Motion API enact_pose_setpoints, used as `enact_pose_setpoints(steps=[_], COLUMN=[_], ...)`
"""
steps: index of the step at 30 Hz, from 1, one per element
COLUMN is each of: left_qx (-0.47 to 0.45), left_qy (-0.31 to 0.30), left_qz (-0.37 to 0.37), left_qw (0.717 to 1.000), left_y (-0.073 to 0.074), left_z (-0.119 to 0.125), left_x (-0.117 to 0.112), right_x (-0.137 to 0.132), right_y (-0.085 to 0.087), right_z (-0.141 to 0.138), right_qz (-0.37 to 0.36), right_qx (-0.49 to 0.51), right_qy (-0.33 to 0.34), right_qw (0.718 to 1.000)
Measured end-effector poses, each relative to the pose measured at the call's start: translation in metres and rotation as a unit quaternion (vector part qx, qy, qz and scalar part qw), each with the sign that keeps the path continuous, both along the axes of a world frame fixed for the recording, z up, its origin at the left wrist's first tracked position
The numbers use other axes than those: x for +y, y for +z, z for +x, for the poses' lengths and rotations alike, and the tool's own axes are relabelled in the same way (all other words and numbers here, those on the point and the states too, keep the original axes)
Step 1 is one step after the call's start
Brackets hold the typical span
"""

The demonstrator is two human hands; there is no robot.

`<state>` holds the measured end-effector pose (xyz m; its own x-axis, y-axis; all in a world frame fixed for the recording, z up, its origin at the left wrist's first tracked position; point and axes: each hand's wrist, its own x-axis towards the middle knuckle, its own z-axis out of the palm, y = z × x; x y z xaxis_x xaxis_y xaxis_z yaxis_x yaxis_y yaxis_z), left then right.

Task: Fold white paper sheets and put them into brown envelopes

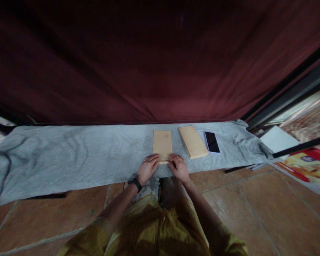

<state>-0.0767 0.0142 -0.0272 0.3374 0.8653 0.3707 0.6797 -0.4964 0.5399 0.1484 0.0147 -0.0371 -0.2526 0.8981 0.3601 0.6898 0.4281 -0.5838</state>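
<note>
A tan paper envelope (162,144) lies flat on the grey cloth in front of me, with a small faint mark near its far right corner. Across its near end runs a fold, like a flap. My left hand (148,168) grips the near left corner, fingers bent over the paper. At the near right corner, my right hand (179,168) has its fingers curled and pressed on the same fold. To the right, a thick stack of similar envelopes (193,140) rests at a slant. My left wrist wears a dark band (136,184).
A phone (212,142) with a dark screen lies right of the stack. Grey cloth (96,149) covers the long narrow surface. Behind it hangs a dark red curtain (154,71). Dark metal bars (290,81) and a red and yellow printed box (306,169) are at the right.
</note>
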Motion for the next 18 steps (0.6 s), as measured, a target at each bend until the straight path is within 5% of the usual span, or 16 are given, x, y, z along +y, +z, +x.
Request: enact_pose_setpoints(steps=[9, 18], left_qx=[-0.037, -0.007], left_qy=[0.026, 0.104], left_qz=[-0.019, -0.015], left_qw=[0.999, 0.994], left_y=[0.000, 0.003], left_z=[-0.005, 0.004], left_x=[-0.019, -0.017], right_x=[-0.001, -0.003], right_y=[0.004, 0.000], right_z=[0.004, -0.006], right_qz=[0.000, -0.001], right_qx=[-0.006, -0.003], right_qy=[0.029, -0.022], right_qw=[1.000, 1.000])
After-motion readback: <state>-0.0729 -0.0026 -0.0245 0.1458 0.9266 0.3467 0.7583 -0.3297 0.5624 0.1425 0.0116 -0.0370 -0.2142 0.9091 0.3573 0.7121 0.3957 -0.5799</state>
